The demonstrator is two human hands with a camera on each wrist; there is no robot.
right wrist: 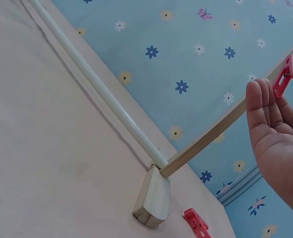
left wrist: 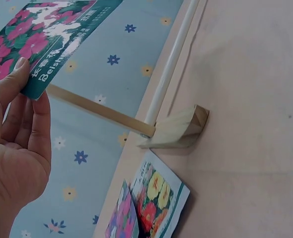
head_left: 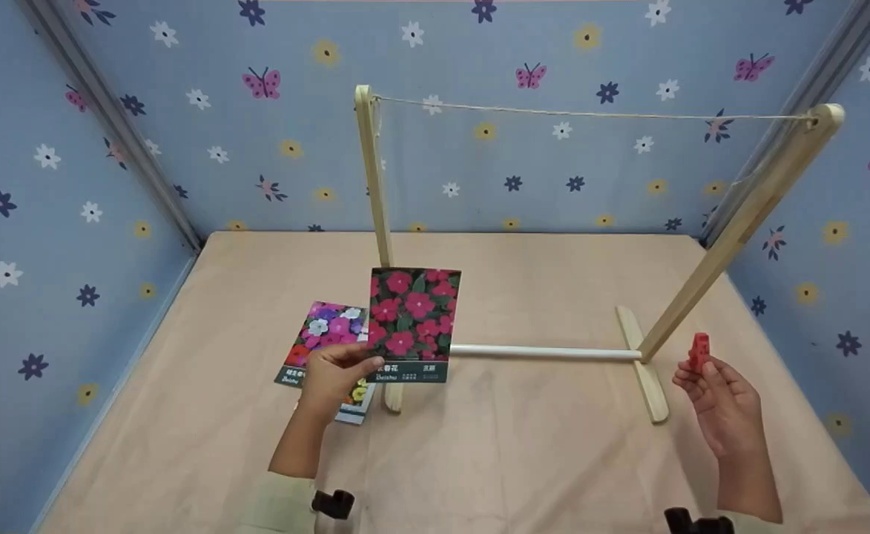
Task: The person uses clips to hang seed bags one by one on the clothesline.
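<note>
**Inspector:** Report each grip and the position of the item.
**Assistant:** The left hand pinches a flower packet at its lower left corner, thumb on the printed face. The packet is raised above the table, roughly upright, face to the head camera. The right hand pinches a red clip between thumb and fingers, beyond the right post.

**Inspector:** Nearby items?
**Assistant:** More packets lie by the left post's foot; a second red clip lies near the right one. A string spans the post tops, well above both hands.

**Inspector:** Handling advice?
**Assistant:** In my judgement, the low corner hold suits, since it leaves the top edge free. Light pressure should avoid creasing; a one-corner hold could let the packet tilt. The clip is best squeezed at its handle ends, fingertips off its mouth. I cannot tell whether its jaws are parted.
</note>
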